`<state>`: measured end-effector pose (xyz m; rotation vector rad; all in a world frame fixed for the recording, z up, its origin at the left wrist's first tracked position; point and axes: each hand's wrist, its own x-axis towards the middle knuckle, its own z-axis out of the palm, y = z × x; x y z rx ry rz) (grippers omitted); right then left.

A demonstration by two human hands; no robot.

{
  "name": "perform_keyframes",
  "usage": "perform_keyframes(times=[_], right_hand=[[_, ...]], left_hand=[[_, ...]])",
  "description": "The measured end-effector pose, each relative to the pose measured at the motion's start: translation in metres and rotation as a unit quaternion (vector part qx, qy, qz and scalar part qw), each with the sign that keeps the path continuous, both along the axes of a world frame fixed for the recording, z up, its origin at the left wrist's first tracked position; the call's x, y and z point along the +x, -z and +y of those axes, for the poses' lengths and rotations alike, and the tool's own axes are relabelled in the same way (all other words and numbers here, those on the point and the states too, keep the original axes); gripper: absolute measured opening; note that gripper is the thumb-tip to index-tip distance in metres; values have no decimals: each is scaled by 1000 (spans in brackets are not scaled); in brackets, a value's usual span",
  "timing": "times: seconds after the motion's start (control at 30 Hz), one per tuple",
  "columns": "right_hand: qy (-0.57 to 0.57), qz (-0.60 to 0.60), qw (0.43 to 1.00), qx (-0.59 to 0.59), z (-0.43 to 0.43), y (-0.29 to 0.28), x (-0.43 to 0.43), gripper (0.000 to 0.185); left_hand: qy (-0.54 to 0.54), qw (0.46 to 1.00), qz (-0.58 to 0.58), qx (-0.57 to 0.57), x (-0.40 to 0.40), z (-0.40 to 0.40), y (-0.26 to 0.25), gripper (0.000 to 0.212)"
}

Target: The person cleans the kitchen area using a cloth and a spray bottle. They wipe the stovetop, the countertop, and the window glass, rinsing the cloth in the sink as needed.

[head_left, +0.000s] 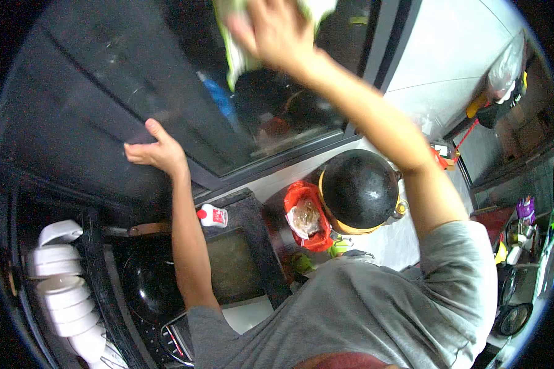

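My right hand [277,34], blurred, lies spread over a white cloth with a green edge [234,60], pressed on a dark glass pane [277,101] near the top of the view. The fingertips reach the picture's rim, and part of the cloth is cut off there. My left hand [159,150] is at the dark frame and panel [106,110] left of the glass, its thumb and fingers apart and nothing in it. Whether its palm touches the panel cannot be told. Blue and red shapes show in the glass.
Below the glass, a white bottle with a red cap [213,216] stands on a dark ledge. A black round-bottomed pan [360,189] and a red plastic bag [308,216] are right of it. Stacked white bowls [67,300] stand at lower left; a clear plastic bag [508,69] hangs at right.
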<state>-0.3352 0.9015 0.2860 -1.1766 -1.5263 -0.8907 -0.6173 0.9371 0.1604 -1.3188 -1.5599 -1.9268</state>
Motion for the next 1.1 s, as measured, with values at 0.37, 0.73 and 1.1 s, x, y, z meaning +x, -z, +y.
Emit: perform_keyframes(times=[0.37,0.73,1.1], right_hand=[[33,13,949,-314,-73,322,27,62],[131,82,988,-21,-35,-111,96,85],[232,-38,952,198,-51,-183,133,76]], left_hand=[[14,997,54,-45,17,-20,36,75],[-3,999,14,-32,33,0,10,71],[-17,999,-25,40,87,36,-19,69]])
